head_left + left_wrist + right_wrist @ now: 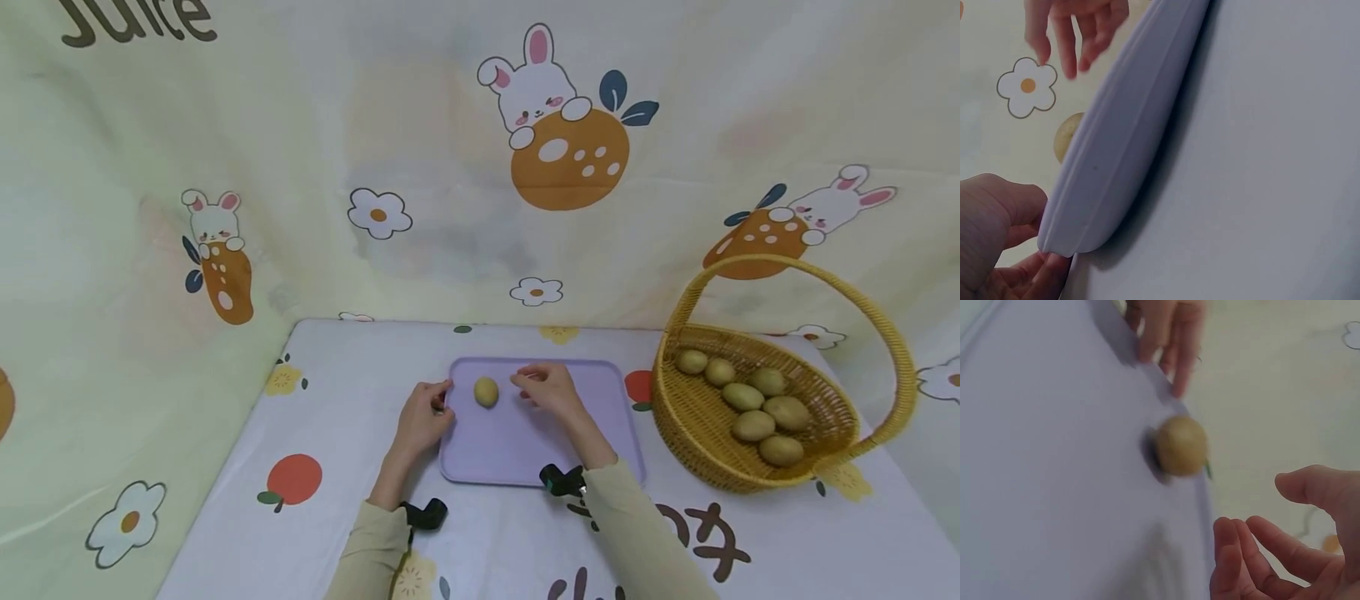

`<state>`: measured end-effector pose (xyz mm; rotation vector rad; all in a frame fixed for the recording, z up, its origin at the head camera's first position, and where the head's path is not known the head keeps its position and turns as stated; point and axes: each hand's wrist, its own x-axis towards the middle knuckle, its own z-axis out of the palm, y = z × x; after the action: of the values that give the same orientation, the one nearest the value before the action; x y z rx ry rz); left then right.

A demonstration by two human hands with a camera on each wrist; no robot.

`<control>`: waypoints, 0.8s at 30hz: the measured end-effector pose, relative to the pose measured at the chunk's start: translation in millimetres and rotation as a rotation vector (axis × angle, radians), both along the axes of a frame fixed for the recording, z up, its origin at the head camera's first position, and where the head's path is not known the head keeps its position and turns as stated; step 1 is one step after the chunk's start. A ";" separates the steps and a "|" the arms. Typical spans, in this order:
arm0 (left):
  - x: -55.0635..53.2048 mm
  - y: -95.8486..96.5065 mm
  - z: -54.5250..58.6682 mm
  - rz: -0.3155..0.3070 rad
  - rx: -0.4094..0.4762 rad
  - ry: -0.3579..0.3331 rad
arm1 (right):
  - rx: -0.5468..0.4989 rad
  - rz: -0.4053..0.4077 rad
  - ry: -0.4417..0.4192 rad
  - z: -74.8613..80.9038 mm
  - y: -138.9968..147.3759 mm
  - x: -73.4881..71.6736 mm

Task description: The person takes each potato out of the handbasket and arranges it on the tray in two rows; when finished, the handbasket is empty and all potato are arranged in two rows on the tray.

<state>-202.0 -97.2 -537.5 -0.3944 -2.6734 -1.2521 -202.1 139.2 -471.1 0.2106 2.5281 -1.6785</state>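
A pale purple tray point(517, 450) lies on the table, with one small potato point(486, 392) on it near its far left corner. My left hand point(423, 415) holds the tray's left rim; in the left wrist view the thumb and fingers point(1025, 203) come round its edge. To the right of the potato, my right hand point(551, 390) hovers over the tray with nothing in its grasp. In the right wrist view its thumb point(1310, 487) and fingers stand apart, loosely bent, and the potato point(1182, 445) sits a short way off.
A yellow woven basket point(682, 433) with a tall arched handle stands right of the tray, holding several potatoes point(786, 412). A printed white cloth point(352, 375) covers the table, and a patterned curtain point(435, 108) hangs behind it.
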 end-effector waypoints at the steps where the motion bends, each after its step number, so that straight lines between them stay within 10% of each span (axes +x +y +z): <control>1: 0.4 0.1 -0.4 0.000 0.002 -0.002 | 0.009 0.009 0.008 4.3 5.6 1.8; 12: 1.8 -1.7 -1.1 0.004 0.025 -0.006 | 0.109 -0.019 0.092 57.1 74.2 18.4; 24: -1.8 1.6 -3.5 0.000 0.021 -0.003 | 0.052 -0.121 0.101 64.8 157.9 38.5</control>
<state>-203.7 -95.6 -541.0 -0.3904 -2.6600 -1.2809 -163.7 297.2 -406.3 0.2960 2.6855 -1.7070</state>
